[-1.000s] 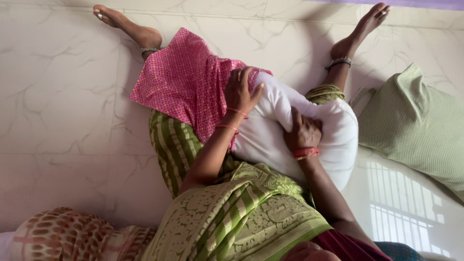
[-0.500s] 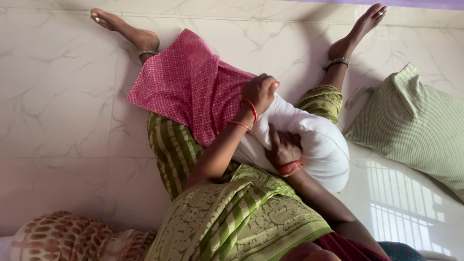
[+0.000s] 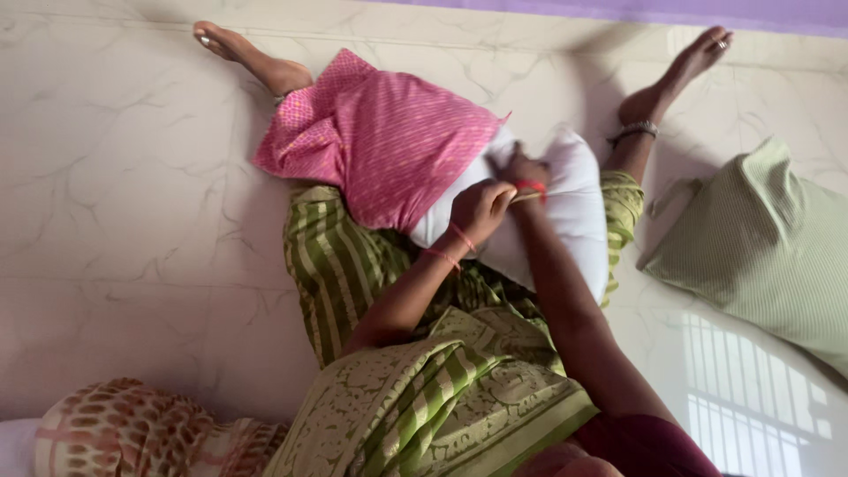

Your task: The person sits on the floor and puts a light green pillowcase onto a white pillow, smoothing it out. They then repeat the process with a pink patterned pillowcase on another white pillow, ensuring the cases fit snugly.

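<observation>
Head view: pale marbled tile floor (image 3: 115, 221). Plump white fabric pillow (image 3: 574, 212) on lap, half inside pink patterned cloth cover (image 3: 389, 155). Left hand (image 3: 477, 208) fingers curled, gripping cover's edge. Right hand (image 3: 526, 170) presses pillow; finger spread unclear. Green striped cushion (image 3: 760, 247) nearby.

White pillow (image 3: 565, 208) on lap, half inside pink patterned cover (image 3: 389, 155)
</observation>
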